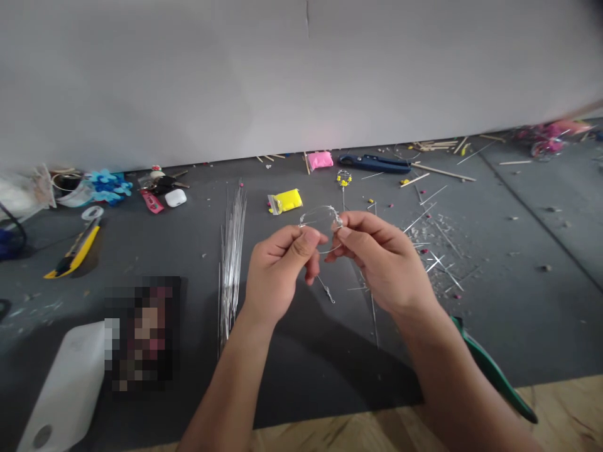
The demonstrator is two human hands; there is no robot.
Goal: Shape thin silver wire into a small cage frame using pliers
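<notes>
Both hands are raised over the dark table, holding a thin silver wire ring (316, 209) between them. My left hand (282, 267) pinches the ring's left side between thumb and fingers. On its right side, my right hand (377, 257) grips the wire where it looks twisted or bunched. A length of wire with a twisted, looped end (326, 290) shows below the fingers; whether it joins the ring I cannot tell. Beyond the hands lies a wire piece with yellow beads in a round head (343, 179). A bundle of straight wires (232, 251) lies left of my left hand.
Green-handled pliers (499, 370) lie partly behind my right forearm. Wire offcuts (443, 263) are scattered at right. Farther back are a yellow packet (286, 201), a pink packet (320, 160) and a blue cutter (374, 164). A yellow cutter (78, 248) and a white power bank-like object (68, 383) are at left.
</notes>
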